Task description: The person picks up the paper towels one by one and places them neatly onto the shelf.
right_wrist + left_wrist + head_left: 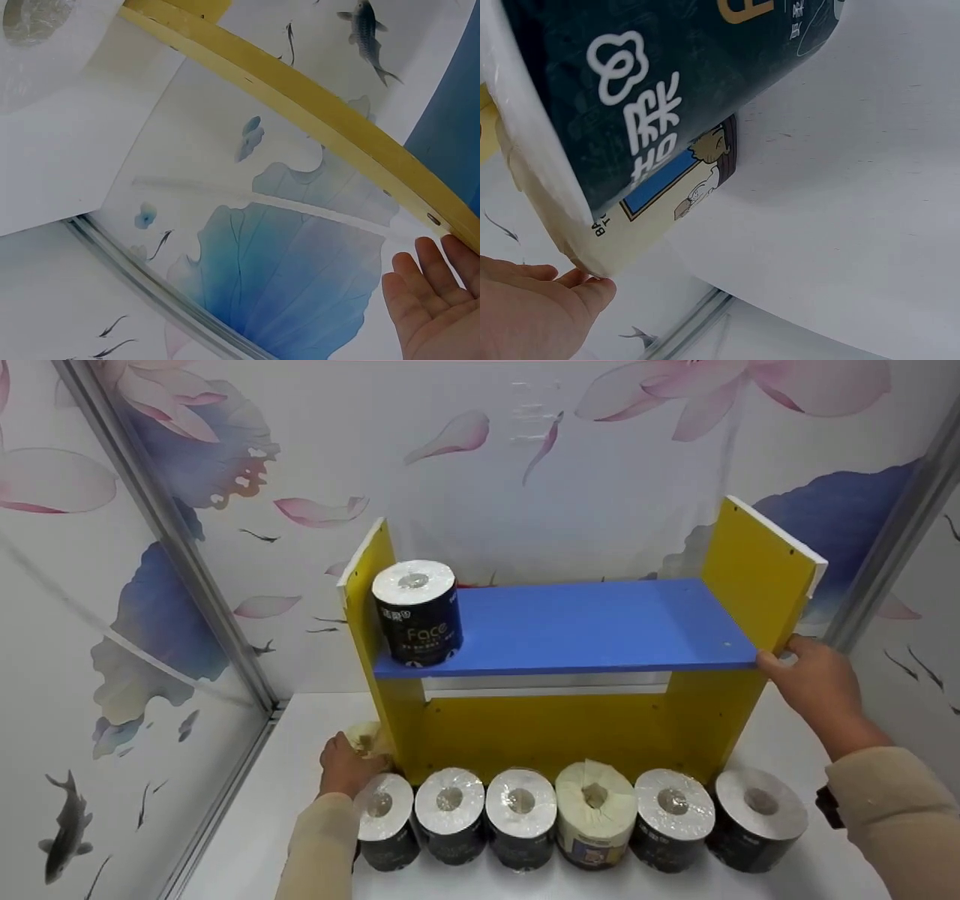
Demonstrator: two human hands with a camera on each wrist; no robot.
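Observation:
A small yellow shelf (540,735) with a blue board (585,622) stands on the white table. One dark-wrapped toilet roll (420,622) sits at the left end of the board. My left hand (349,766) grips a cream-wrapped toilet roll (622,240) beside the shelf's left panel; part of this roll is hidden behind the hand. At the right panel (757,570), my right hand (817,690) holds the edge, thumb at the front near the board's corner and fingers along the outer face. In the right wrist view, those fingers (431,285) reach the yellow panel.
Along the shelf's front stands a row of several toilet rolls, mostly dark-wrapped (521,825), with one cream-wrapped roll (595,817) among them. The left forearm passes close to the row's left end. Printed wall panels (525,510) enclose the white table (300,735) at back and sides.

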